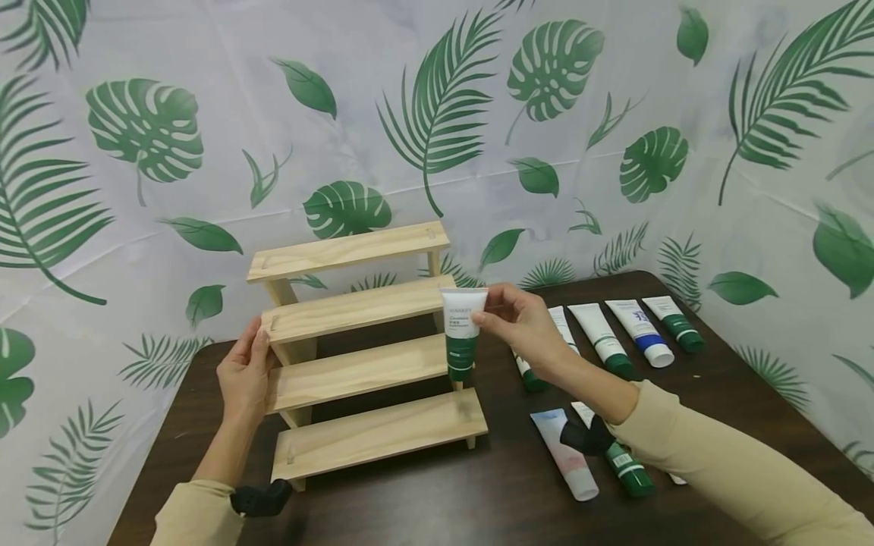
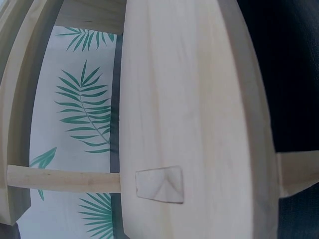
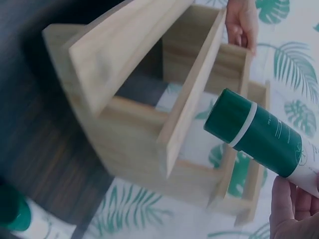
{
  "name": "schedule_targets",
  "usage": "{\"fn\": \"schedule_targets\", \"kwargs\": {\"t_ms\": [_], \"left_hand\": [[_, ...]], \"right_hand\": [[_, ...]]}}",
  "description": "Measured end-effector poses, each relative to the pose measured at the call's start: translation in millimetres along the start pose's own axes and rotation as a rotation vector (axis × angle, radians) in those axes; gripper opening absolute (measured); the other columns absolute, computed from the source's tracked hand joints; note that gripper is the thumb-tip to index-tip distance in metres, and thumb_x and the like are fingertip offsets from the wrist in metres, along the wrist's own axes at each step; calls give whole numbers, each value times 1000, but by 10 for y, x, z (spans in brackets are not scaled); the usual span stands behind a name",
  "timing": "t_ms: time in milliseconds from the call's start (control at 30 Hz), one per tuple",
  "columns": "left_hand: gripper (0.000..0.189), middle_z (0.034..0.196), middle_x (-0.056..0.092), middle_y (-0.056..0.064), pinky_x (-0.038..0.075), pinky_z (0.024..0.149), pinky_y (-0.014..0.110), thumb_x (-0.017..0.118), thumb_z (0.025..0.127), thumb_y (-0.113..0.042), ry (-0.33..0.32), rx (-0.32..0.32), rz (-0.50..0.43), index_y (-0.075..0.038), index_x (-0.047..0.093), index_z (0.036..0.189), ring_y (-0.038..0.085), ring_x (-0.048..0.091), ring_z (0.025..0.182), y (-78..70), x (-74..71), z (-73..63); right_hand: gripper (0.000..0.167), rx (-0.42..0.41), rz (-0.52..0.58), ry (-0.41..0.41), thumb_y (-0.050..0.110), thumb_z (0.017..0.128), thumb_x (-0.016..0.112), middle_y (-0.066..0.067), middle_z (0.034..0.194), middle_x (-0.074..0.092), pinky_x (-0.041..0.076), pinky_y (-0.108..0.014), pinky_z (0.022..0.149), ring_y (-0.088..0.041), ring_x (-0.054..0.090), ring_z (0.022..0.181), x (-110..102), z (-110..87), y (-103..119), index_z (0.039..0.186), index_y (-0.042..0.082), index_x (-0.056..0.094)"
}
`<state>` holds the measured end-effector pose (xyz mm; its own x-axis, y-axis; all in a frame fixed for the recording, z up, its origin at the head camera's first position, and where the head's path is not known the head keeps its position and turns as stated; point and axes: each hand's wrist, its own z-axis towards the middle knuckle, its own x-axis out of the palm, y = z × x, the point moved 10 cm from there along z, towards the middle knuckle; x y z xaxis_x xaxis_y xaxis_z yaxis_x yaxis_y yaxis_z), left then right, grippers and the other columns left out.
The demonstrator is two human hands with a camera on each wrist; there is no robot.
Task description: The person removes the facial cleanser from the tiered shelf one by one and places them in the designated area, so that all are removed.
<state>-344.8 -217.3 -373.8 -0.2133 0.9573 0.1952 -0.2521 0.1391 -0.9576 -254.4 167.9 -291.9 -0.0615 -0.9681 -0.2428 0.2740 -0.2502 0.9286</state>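
A pale wooden rack (image 1: 379, 431) with several stepped shelves stands on the dark table. At its left end, my left hand (image 1: 243, 373) grips the second shelf from the top (image 1: 362, 307). My right hand (image 1: 531, 327) pinches a white and green squeeze tube (image 1: 460, 322) near its flat top end, cap down, at the rack's right side. In the right wrist view the tube's green cap (image 3: 229, 117) points toward the shelves, and the left hand (image 3: 241, 22) appears beyond them. The left wrist view shows a shelf board (image 2: 189, 99) up close, without the hand.
More squeeze tubes lie on the table (image 1: 423, 500) at the right: a back row with a blue-capped one (image 1: 640, 332) and a green-capped one (image 1: 674, 323), and a pink and blue one (image 1: 565, 455) nearer. A leaf-patterned cloth (image 1: 382, 91) hangs behind the table.
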Motion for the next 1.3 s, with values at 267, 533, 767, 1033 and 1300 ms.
{"fn": "schedule_targets", "kwargs": {"t_ms": [267, 533, 767, 1033, 1300], "left_hand": [[51, 139, 44, 20, 48, 86, 11, 56, 94, -18, -11, 12, -39, 4, 42, 138, 1, 58, 108, -28, -18, 3], [50, 138, 46, 17, 47, 86, 11, 56, 94, -18, -8, 13, -37, 2, 44, 138, -2, 59, 104, -16, -9, 15], [50, 137, 48, 15, 48, 85, 11, 57, 94, -19, -16, -1, -64, 3, 44, 137, -5, 60, 99, -6, -9, 14], [51, 140, 46, 16, 47, 86, 11, 57, 94, -20, -3, -13, -54, 1, 43, 138, -1, 58, 107, -2, 8, -2], [51, 140, 45, 16, 48, 86, 11, 56, 94, -20, 0, -18, -47, 2, 43, 138, -1, 58, 107, 15, 22, -3]], "right_hand": [[24, 47, 14, -71, 7, 90, 63, 1, 92, 58, 57, -22, 77, -6, 62, 82, -485, -134, -202, 106, -7, 52], [20, 104, -74, -178, 14, 91, 63, 5, 93, 53, 56, -16, 72, -2, 59, 80, -1077, -332, -444, 103, 2, 52], [31, 130, -204, -237, 18, 92, 61, 8, 90, 51, 56, -14, 68, 1, 58, 77, -1583, -523, -656, 110, -5, 49], [35, 194, -302, -279, 21, 93, 61, 14, 88, 52, 55, -12, 67, 3, 53, 77, -2050, -698, -913, 114, -3, 47], [50, 278, -363, -236, 22, 94, 58, 25, 82, 51, 53, -12, 60, 7, 53, 72, -2390, -825, -1188, 123, -15, 40]]}}
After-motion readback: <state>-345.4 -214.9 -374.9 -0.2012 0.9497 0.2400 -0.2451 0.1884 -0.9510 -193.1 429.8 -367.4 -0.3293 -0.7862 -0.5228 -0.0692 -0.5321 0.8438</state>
